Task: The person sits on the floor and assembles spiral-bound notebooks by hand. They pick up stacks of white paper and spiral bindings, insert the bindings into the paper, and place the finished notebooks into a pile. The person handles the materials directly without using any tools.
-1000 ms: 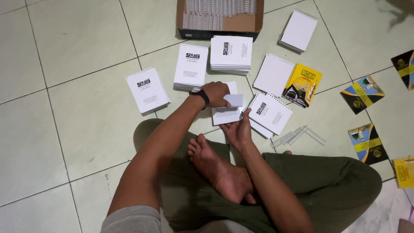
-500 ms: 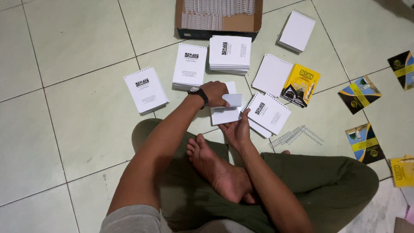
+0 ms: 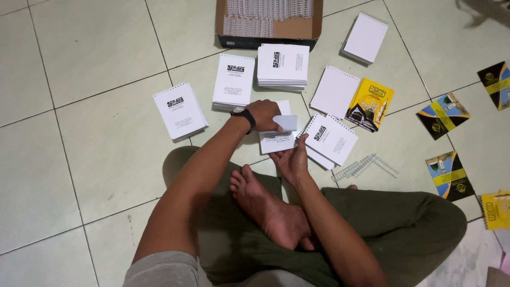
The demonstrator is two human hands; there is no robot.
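cardboard box [image 3: 268,38] behind booklet stack [image 3: 282,66] — loose spirals [image 3: 365,166] right of it.

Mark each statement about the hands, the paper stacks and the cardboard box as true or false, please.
1. The left hand grips a small white paper stack. True.
2. The right hand lies flat on the floor. False: it supports printed sheets.
3. The cardboard box is closed. False: it is open and holds white wire spirals.
4. The left wrist wears a watch. True.
5. The yellow booklet is inside the box. False: it lies on the tiles.
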